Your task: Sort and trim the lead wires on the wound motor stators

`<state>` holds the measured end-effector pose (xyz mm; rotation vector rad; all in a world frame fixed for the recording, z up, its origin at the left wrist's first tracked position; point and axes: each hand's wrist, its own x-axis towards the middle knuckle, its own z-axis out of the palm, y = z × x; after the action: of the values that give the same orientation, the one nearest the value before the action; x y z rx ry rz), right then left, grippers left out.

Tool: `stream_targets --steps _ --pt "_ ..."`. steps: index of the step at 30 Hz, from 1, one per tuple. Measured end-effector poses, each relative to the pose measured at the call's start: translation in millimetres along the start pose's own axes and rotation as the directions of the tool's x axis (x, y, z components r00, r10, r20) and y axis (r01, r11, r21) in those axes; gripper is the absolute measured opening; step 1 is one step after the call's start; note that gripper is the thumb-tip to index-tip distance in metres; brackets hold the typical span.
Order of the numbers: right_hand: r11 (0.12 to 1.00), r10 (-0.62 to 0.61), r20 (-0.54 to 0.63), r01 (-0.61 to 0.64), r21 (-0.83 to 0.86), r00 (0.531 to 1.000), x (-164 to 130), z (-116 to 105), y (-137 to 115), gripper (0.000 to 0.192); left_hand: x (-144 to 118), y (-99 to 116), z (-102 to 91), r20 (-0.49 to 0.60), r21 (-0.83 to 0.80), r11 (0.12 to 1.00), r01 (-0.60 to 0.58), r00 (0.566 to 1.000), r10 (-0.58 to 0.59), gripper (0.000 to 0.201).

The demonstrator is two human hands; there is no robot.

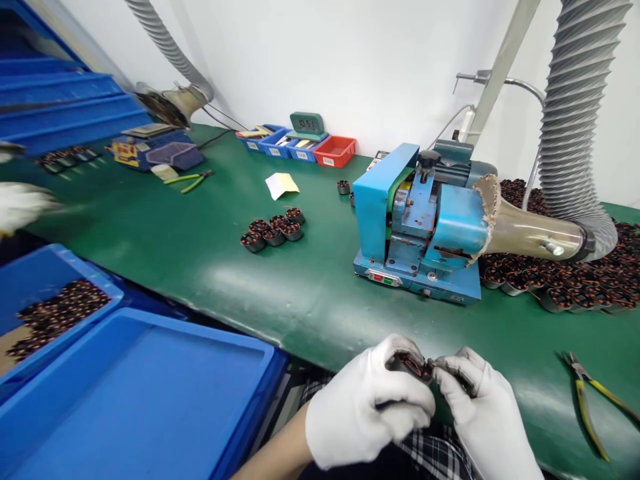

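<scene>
In my gloved left hand (370,403) is a small wound motor stator (414,365), a dark ring with copper wire inside, held over the table's front edge. The fingers wrap around it and hide much of its side. My gloved right hand (483,400) meets it from the right, thumb and forefinger pinched together at its edge. What lies between those fingertips is too small to make out. Pliers with yellow handles (583,393) lie on the table to the right of my right hand.
A blue grinding machine (420,227) with an extraction hose (575,133) stands ahead; many stators (555,297) crowd behind it. Several more stators (273,235) sit mid-table. Blue bins (140,393) are at left. A co-worker's gloved hand (23,205) shows at the left edge, near green-handled pliers (187,179).
</scene>
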<state>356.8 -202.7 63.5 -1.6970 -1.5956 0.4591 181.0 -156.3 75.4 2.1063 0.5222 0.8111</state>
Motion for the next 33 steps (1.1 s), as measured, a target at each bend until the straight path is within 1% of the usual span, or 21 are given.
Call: stream_targets --steps 2,4,6,8,11,13,15,17,18,19,20,22,24,25,26,27,28,29,31,32,33 --pt "0.989 0.084 0.057 -0.091 0.119 0.995 -1 -1 -2 0.023 -2 1 2.0 -0.058 0.161 0.987 0.008 0.998 0.002 0.026" --pt "0.934 0.184 0.154 -0.221 0.28 0.971 0 -3 -5 0.027 -4 -3 5.5 -0.09 0.294 0.953 0.07 0.995 -0.045 0.045" --pt "0.862 0.254 0.246 -0.334 0.381 0.935 0 -2 -6 0.031 -4 -10 9.5 -0.103 0.309 0.944 0.117 0.991 -0.089 0.055" --pt "0.841 0.298 0.262 -0.382 0.384 0.918 -2 1 -2 0.031 -4 -18 13.3 -0.097 0.209 0.969 0.134 0.988 -0.116 0.052" --pt "0.888 0.304 0.188 -0.349 0.299 0.934 -5 8 5 0.031 -3 -26 17.6 -0.146 0.019 0.992 0.121 0.982 -0.117 0.042" --pt "0.904 0.298 0.187 -0.339 0.262 0.936 -5 12 8 0.031 -5 -27 19.7 -0.198 -0.024 0.997 0.079 0.977 -0.082 0.029" --pt "0.886 0.31 0.206 -0.361 0.291 0.928 -4 13 8 0.03 -8 -27 21.4 -0.241 0.023 1.0 -0.021 0.97 0.026 0.021" --pt "0.849 0.324 0.23 -0.389 0.358 0.918 -1 14 7 0.029 -12 -28 22.3 -0.29 0.147 0.986 -0.079 0.949 0.12 0.032" --pt "0.834 0.326 0.247 -0.401 0.38 0.913 0 14 7 0.029 -13 -30 22.2 -0.298 0.204 0.976 -0.076 0.945 0.136 0.041" --pt "0.826 0.326 0.266 -0.41 0.387 0.907 0 14 7 0.03 -14 -31 21.5 -0.296 0.231 0.972 -0.055 0.947 0.124 0.05" --pt "0.827 0.326 0.279 -0.415 0.379 0.903 1 15 7 0.03 -14 -33 20.4 -0.277 0.209 0.977 -0.034 0.956 0.093 0.053" --pt "0.87 0.319 0.264 -0.392 0.3 0.91 0 16 8 0.03 -13 -34 17.5 -0.188 0.045 0.999 -0.009 0.982 0.017 0.045" --pt "0.931 0.294 0.188 -0.326 0.167 0.937 -2 19 10 0.028 -12 -34 15.5 -0.093 -0.142 0.989 0.028 0.995 -0.042 0.034" --pt "0.952 0.276 0.151 -0.292 0.094 0.949 -3 21 10 0.028 -12 -34 15.4 -0.068 -0.188 0.981 0.043 0.996 -0.056 0.026" --pt "0.962 0.264 0.125 -0.271 0.041 0.956 -4 22 10 0.027 -12 -34 16.3 -0.069 -0.185 0.982 0.045 0.996 -0.058 0.022" --pt "0.958 0.279 0.127 -0.285 0.035 0.952 -4 24 11 0.027 -14 -36 18.0 -0.103 -0.12 0.992 0.04 0.993 -0.053 0.023" --pt "0.936 0.322 0.172 -0.341 0.092 0.931 -3 27 11 0.028 -16 -38 20.4 -0.148 -0.006 1.0 0.024 0.989 -0.025 0.027" --pt "0.881 0.379 0.258 -0.431 0.192 0.889 -2 29 13 0.029 -18 -42 23.5 -0.194 0.137 0.991 0.0 0.981 0.026 0.032" --pt "0.674 0.429 0.494 -0.632 0.382 0.756 2 36 17 0.036 -23 -54 29.9 -0.244 0.38 0.924 -0.041 0.959 0.143 0.039" --pt "0.573 0.41 0.594 -0.702 0.422 0.692 5 39 20 0.04 -25 -61 32.5 -0.242 0.431 0.9 -0.057 0.954 0.176 0.038" --pt "0.506 0.387 0.662 -0.748 0.43 0.642 9 41 23 0.042 -27 -68 34.5 -0.236 0.436 0.898 -0.055 0.956 0.173 0.035"
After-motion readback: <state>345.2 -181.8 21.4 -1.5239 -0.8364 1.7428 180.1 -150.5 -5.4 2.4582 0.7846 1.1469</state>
